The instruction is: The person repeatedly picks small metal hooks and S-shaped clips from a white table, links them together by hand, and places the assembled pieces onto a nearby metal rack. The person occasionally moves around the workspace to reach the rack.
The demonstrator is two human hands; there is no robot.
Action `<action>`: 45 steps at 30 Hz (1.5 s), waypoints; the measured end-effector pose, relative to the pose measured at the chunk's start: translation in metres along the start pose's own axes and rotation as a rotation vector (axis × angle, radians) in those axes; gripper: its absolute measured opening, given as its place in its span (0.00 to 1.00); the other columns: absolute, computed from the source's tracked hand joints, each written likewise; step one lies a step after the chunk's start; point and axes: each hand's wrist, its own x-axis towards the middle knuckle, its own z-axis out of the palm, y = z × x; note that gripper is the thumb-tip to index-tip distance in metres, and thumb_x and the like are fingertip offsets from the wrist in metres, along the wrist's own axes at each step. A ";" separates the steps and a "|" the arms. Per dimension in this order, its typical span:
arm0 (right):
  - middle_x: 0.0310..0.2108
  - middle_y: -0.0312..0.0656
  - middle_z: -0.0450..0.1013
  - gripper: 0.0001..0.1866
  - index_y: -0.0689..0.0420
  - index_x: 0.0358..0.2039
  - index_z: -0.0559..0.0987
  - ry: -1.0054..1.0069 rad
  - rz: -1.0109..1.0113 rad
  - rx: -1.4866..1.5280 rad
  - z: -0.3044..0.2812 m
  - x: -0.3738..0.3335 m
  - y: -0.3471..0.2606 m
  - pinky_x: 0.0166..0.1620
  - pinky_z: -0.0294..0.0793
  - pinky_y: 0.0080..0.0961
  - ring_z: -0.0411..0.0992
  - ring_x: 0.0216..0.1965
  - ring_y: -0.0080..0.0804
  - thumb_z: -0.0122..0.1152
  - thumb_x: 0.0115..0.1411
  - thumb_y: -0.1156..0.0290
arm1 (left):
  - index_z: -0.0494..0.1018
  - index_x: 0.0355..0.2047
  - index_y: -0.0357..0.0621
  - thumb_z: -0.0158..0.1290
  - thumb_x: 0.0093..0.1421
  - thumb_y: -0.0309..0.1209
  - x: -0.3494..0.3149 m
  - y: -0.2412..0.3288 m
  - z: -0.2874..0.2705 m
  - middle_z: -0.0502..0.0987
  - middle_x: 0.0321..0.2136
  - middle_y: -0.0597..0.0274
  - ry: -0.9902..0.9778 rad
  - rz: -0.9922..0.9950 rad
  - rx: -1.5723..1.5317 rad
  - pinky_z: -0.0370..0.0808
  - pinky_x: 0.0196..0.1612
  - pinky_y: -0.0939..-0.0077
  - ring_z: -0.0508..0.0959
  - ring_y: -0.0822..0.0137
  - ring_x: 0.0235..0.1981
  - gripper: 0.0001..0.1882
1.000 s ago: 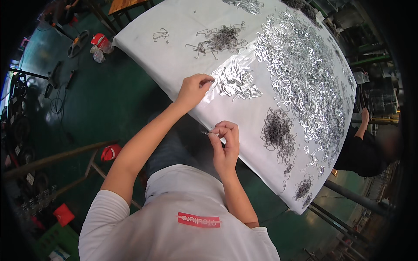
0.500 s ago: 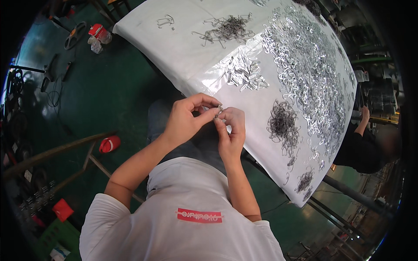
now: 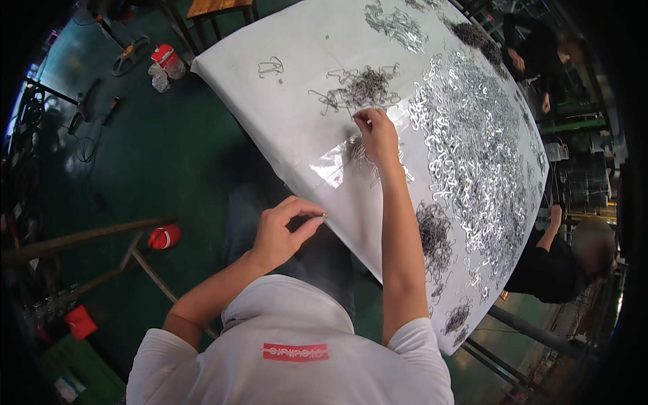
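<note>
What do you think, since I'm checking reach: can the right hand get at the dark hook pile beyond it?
Likely yes: the right hand is at the near edge of the dark hook pile, with nothing visible between.

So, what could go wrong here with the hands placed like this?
The left hand pinches a small piece near the edge of the white table; it could drop to the floor. The right hand is at the dark wire pile, whose pieces overlap, so several might snag together. Its forearm passes over the silver pile and might brush it.
</note>
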 end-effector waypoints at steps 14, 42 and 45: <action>0.31 0.46 0.75 0.05 0.59 0.32 0.75 -0.103 0.054 0.010 0.007 0.001 -0.007 0.38 0.72 0.30 0.74 0.35 0.39 0.54 0.56 0.73 | 0.77 0.32 0.38 0.57 0.50 0.19 -0.012 0.001 -0.001 0.78 0.29 0.58 0.044 0.074 0.021 0.74 0.34 0.78 0.78 0.68 0.30 0.07; 0.22 0.37 0.70 0.09 0.64 0.32 0.74 -0.230 0.421 0.633 -0.040 -0.074 -0.007 0.26 0.68 0.18 0.68 0.23 0.20 0.55 0.58 0.70 | 0.76 0.34 0.39 0.58 0.51 0.19 -0.034 -0.007 0.018 0.78 0.29 0.59 0.012 0.129 -0.005 0.73 0.31 0.80 0.78 0.69 0.29 0.08; 0.27 0.38 0.71 0.08 0.64 0.35 0.73 -0.126 0.470 0.925 -0.049 -0.146 -0.049 0.26 0.69 0.16 0.70 0.25 0.23 0.55 0.59 0.73 | 0.76 0.34 0.39 0.57 0.51 0.19 -0.032 -0.007 0.019 0.78 0.29 0.59 -0.015 0.138 0.021 0.74 0.31 0.80 0.78 0.69 0.28 0.08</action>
